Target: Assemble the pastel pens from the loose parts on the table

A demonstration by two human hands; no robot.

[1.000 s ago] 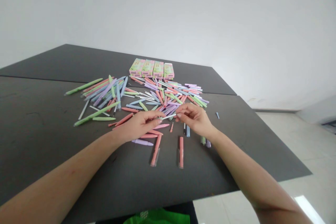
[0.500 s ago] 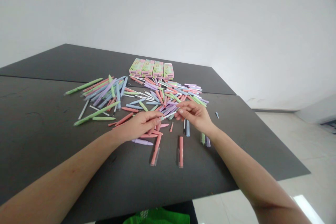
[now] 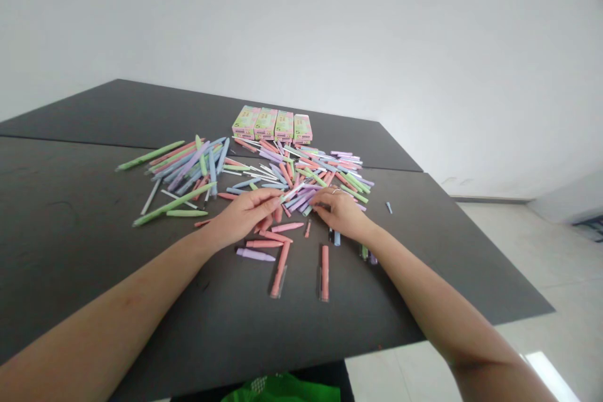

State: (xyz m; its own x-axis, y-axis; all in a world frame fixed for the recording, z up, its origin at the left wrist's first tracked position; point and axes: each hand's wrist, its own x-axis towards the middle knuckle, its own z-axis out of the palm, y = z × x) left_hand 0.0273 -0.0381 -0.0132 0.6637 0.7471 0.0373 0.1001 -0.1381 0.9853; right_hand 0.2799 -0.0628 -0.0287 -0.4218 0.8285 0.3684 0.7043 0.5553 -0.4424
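My left hand is closed, thumb and fingers pinching a thin white pen refill that points up and to the right. My right hand is low over the right side of the heap of pastel pen parts, thumb and fingertips a little apart and nothing visible between them. Below the hands lie a pink pen piece, a lilac pen piece and a short pink tip. Nearer me are two pink tubes with clear clips, the right one standing apart from the left one.
Several pink-and-green boxes stand in a row behind the heap. On the left is a pile of long green, blue, pink and purple pens. A small blue piece lies at the right on the dark table.
My right hand has let go of the white refill's far end and dropped down and right to the heap. The left hand keeps the refill and has moved slightly left.
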